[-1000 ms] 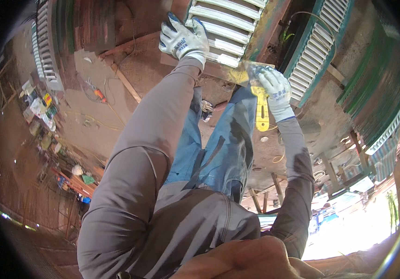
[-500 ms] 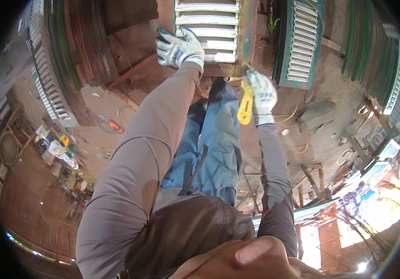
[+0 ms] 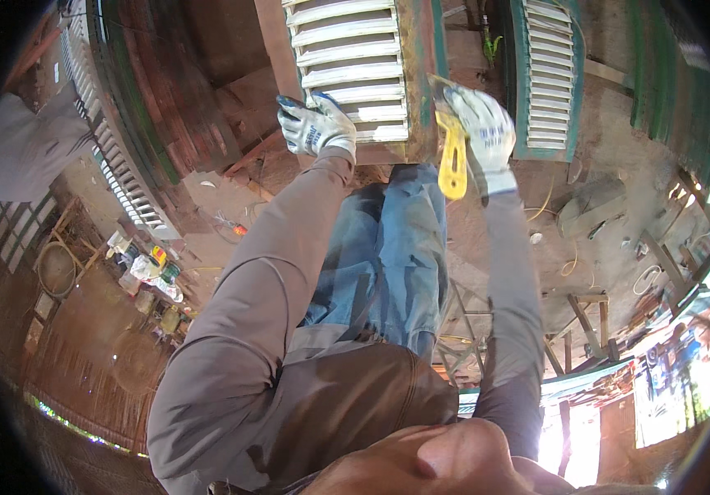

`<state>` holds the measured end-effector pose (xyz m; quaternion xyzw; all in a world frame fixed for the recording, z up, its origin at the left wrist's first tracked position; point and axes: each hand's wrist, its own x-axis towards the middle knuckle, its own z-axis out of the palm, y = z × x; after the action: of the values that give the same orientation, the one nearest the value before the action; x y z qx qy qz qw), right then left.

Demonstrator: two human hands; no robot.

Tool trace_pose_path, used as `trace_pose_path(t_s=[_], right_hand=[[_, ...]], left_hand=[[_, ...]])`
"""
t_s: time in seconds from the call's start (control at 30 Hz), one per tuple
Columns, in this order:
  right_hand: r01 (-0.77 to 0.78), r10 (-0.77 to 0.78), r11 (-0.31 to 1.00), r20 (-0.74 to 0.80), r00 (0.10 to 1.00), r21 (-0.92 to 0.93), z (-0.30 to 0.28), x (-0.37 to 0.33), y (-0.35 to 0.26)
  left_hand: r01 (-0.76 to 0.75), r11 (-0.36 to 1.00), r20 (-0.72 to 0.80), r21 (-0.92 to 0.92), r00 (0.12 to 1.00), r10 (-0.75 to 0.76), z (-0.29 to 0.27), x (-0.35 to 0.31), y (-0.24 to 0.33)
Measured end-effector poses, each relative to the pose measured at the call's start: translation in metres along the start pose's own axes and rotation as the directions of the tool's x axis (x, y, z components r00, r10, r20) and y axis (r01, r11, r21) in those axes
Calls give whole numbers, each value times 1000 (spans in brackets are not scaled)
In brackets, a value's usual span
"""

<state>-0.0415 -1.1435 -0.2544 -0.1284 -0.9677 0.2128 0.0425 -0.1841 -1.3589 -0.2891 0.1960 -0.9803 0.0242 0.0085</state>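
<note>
A louvred wooden shutter [image 3: 347, 56] with white slats and a worn brown and green frame lies in front of me. My left hand [image 3: 315, 126], in a white and blue work glove, rests on its lower left corner with fingers and thumb apart. In my gloved right hand [image 3: 484, 132] is a yellow-handled scraper [image 3: 452, 165]. Its handle hangs below the fingers, while the blade end points up by the frame's right edge. Whether the blade touches the wood is hard to tell.
Another teal-framed shutter [image 3: 549, 82] stands to the right. Stacked shutters [image 3: 132, 186] line the left side. A blurred grey shape [image 3: 33, 148], apparently someone's clothing, is at far left. Wooden trestles [image 3: 586, 326] and a yellow cord [image 3: 571, 266] lie at the right.
My right hand and the scraper have moved up and right along the shutter's right edge. The view has shifted slightly, and the grey shape has appeared at far left.
</note>
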Motion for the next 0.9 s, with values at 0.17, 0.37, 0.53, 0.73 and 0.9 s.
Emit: trace_pose_path(t_s=[0.17,0.37,0.53,0.73,0.9], right_hand=[[170,-169,985,54,984,-23,11,-26,-19],[-148,143,989,182,973,15,31,-116,-92],[-368,350,929,219,911,45,52,-117,-161],[-642,628,704,155,762,305,61,-114,-199],[-657,874,135,224,432,741,27,-112,-215]], left_hand=[[-21,1000,-11,21,1000,21,0,1,0],[-27,1000,55,8,998,27,-3,1,-1],[-28,999,19,-24,999,28,1,1,-3],[-37,996,132,-75,990,47,-3,7,-11],[-224,869,223,-441,911,348,-37,89,-8]])
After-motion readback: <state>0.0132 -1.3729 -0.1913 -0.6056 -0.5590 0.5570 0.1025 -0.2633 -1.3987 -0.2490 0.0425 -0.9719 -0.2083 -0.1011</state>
